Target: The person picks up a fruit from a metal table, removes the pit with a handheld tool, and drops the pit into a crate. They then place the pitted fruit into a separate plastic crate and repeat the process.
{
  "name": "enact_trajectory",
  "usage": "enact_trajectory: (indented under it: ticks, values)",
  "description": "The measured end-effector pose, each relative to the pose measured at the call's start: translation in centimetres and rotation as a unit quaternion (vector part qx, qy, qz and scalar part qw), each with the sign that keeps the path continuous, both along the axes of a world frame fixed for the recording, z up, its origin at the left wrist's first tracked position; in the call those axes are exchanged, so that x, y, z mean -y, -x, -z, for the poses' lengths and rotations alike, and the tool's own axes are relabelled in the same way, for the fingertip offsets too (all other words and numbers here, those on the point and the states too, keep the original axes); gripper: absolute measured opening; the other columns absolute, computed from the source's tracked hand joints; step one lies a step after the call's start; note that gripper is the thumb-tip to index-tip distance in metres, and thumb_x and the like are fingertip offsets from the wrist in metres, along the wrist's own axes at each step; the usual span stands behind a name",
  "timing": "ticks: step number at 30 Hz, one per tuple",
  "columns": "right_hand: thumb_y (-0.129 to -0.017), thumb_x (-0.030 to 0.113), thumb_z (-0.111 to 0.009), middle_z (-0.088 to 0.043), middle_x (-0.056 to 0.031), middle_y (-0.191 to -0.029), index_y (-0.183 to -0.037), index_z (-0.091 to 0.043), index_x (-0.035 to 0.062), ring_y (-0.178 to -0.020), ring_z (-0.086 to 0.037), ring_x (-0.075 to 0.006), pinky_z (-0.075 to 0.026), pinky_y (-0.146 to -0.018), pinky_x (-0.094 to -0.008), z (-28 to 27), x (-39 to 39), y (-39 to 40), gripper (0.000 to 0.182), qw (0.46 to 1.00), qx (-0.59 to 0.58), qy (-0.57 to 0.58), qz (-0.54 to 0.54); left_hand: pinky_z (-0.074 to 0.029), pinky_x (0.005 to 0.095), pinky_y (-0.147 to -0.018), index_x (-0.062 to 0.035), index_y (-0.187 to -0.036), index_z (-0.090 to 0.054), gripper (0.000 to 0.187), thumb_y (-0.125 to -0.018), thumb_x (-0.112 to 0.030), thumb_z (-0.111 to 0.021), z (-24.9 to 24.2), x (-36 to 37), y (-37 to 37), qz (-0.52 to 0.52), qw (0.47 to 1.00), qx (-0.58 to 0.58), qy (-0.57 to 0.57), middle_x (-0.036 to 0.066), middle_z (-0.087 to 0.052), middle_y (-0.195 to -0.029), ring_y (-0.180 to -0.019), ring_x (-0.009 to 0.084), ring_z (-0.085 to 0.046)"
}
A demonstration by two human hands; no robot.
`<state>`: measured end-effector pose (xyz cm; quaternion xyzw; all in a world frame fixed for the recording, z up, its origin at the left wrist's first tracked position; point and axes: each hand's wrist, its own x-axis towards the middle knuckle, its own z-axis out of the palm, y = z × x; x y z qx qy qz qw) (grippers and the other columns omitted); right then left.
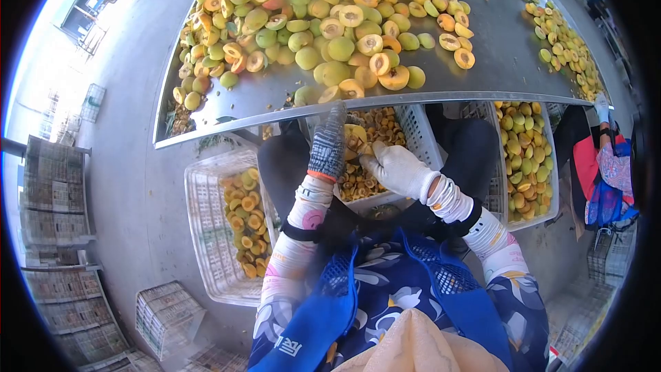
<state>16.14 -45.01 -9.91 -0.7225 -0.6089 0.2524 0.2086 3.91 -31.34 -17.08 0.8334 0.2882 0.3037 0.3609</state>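
Observation:
My left hand (328, 143), in a dark grey knitted glove, is raised at the table's near edge, its fingers partly hidden by the rim. My right hand (399, 169), in a white glove, has its fingers pressed together around something I cannot make out, beside a yellow fruit piece (354, 139) between the hands. Under both hands a crate (415, 131) holds small orange pieces and pits. Halved and whole yellow-green fruits (341, 48) are heaped on the metal table (496, 62) in front.
At the left stands a white crate (206, 234) with fruit halves; another crate (553, 193) of fruit is at the right. A co-worker's gloved hand (601, 107) is at the table's right end. Stacked crates (55, 193) and a lone crate (165, 313) are far left.

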Motion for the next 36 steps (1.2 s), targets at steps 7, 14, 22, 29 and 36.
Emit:
enact_trajectory:
  ticks: [7, 14, 22, 29, 36]
  values:
    - [-0.097, 0.036, -0.046, -0.054, -0.0077, -0.06, -0.09, -0.051, 0.0019, -0.048, -0.054, -0.0191, -0.043, -0.045, -0.0313, 1.9, -0.4, -0.5, 0.035, 0.946, -0.309, 0.016, 0.1, -0.043, 0.0304, -0.093, -0.0007, -0.126, -0.045, 0.036, -0.099, -0.025, -0.043, -4.6, 3.2, -1.1, -0.011, 0.887, 0.289, 0.36, 0.009, -0.056, -0.114, -0.105, 0.0168, -0.053]
    - [-0.093, 0.053, -0.043, -0.05, -0.0001, -0.064, -0.098, -0.053, 0.006, -0.044, -0.043, -0.0098, -0.035, -0.038, -0.024, 1.4, 0.7, -0.9, 0.048, 0.81, -0.546, 0.198, 0.084, -0.049, 0.0336, -0.084, -0.0061, -0.113, -0.059, 0.031, -0.084, 0.003, -0.055, -1.5, 3.4, -1.0, -0.013, 0.969, 0.219, 0.115, 0.013, -0.061, -0.105, -0.094, 0.0245, -0.06]
    - [-0.092, 0.052, -0.047, -0.039, 0.0055, -0.059, -0.082, -0.048, 0.0135, -0.044, -0.033, -0.0044, -0.025, -0.039, -0.0206, 0.2, 1.9, 1.0, 0.04, 0.748, -0.632, 0.142, 0.147, -0.047, 0.0282, -0.085, -0.0006, -0.119, -0.057, 0.03, -0.095, -0.016, -0.05, -3.8, 1.4, 0.6, 0.102, 0.927, 0.117, 0.342, 0.009, -0.059, -0.117, -0.097, 0.015, -0.058]
    - [-0.092, 0.056, -0.044, -0.042, 0.0038, -0.06, -0.084, -0.047, 0.0124, -0.043, -0.039, -0.0057, -0.033, -0.037, -0.023, 0.4, 1.6, -0.4, 0.044, 0.779, -0.592, 0.181, 0.1, -0.048, 0.0288, -0.078, 0.0017, -0.107, -0.062, 0.022, -0.092, -0.013, -0.053, -3.0, 4.0, -1.5, -0.031, 0.963, 0.205, 0.17, 0.011, -0.065, -0.096, -0.086, 0.0156, -0.06]
    - [-0.089, 0.058, -0.047, -0.034, 0.0061, -0.056, -0.089, -0.048, 0.0092, -0.04, -0.03, -0.004, -0.024, -0.034, -0.0201, 0.6, 2.0, 1.6, 0.049, 0.76, -0.611, 0.16, 0.151, -0.049, 0.0293, -0.076, 0.0027, -0.101, -0.065, 0.023, -0.093, -0.014, -0.051, -2.4, 4.1, -2.1, -0.022, 0.944, 0.203, 0.261, 0.012, -0.066, -0.098, -0.082, 0.0166, -0.062]
